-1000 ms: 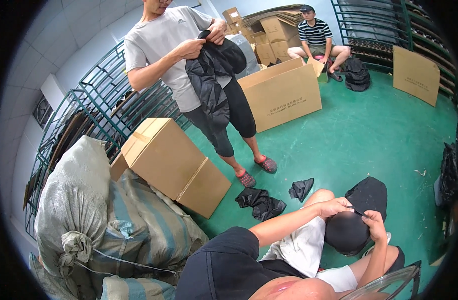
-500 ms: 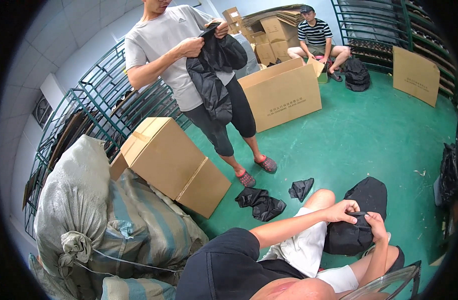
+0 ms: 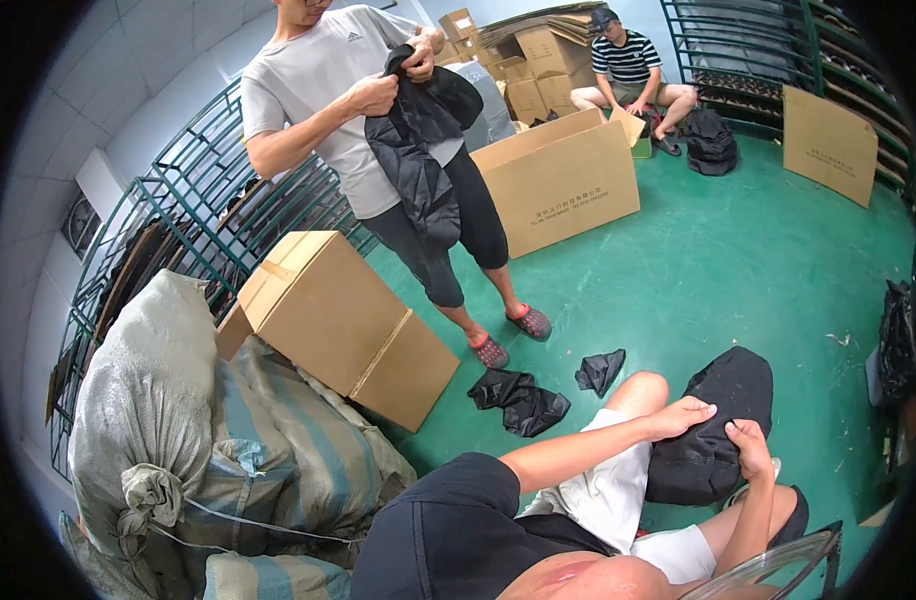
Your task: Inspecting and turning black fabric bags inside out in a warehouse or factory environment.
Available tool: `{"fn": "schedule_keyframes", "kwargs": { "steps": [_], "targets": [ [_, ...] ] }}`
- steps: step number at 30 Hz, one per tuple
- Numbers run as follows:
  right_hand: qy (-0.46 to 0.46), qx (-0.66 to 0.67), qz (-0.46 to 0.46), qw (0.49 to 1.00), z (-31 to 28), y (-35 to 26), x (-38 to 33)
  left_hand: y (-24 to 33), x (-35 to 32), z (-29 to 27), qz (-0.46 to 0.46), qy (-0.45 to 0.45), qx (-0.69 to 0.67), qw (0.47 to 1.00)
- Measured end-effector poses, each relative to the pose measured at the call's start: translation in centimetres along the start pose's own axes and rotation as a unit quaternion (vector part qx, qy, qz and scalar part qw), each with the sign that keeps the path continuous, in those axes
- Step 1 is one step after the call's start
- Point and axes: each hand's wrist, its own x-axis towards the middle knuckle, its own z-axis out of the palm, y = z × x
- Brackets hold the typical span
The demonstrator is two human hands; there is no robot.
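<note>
Between the knees, over the white shorts (image 3: pixel 603 490), both hands close on a black bag (image 3: pixel 713 425) that rests against the person's lap. Left hand (image 3: pixel 683 415) lies on the bag's near upper edge with fingers curled down over the cloth, gripping it; right hand (image 3: pixel 750 450) sits just beside it, slightly lower and to the right, pinching the same edge with thumb and fingers closed on the fabric. The bag bulges up and away from both hands, its far end toward the green floor (image 3: pixel 738 260). Left of the left hand, on the floor, lie two crumpled black pieces (image 3: pixel 523 400), a larger one and a small one (image 3: pixel 600 370) near the knee. Farther left stands a cardboard box (image 3: pixel 343 325), with striped sacks (image 3: pixel 238 450) behind it. Beyond the hands, well apart, a standing person (image 3: pixel 378 150) holds a black garment (image 3: pixel 423 150) at chest height with both hands, and another person (image 3: pixel 628 70) sits by an open carton (image 3: pixel 563 180).
</note>
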Motion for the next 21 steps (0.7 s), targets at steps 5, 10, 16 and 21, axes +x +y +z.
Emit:
{"fn": "schedule_keyframes", "kwargs": {
  "steps": [5, 10, 16, 21],
  "targets": [
    [-0.039, 0.039, -0.005, 0.998, 0.0, 0.2, 0.6, -0.4, -0.2, -1.5, -0.022, -0.047, 0.055, 0.997],
    [-0.043, 0.034, -0.003, 0.998, -0.8, 0.8, 0.9, -0.2, -0.2, -0.9, -0.019, -0.045, 0.049, 0.998],
    [-0.053, 0.026, 0.028, 0.998, -0.8, 0.2, 0.2, 1.3, -0.8, -0.4, -0.07, -0.034, -0.069, 0.995],
    [-0.105, 0.011, 0.034, 0.994, -1.0, -0.6, -0.4, 0.7, -0.8, -1.1, -0.067, -0.062, -0.051, 0.995]
  ]
}}
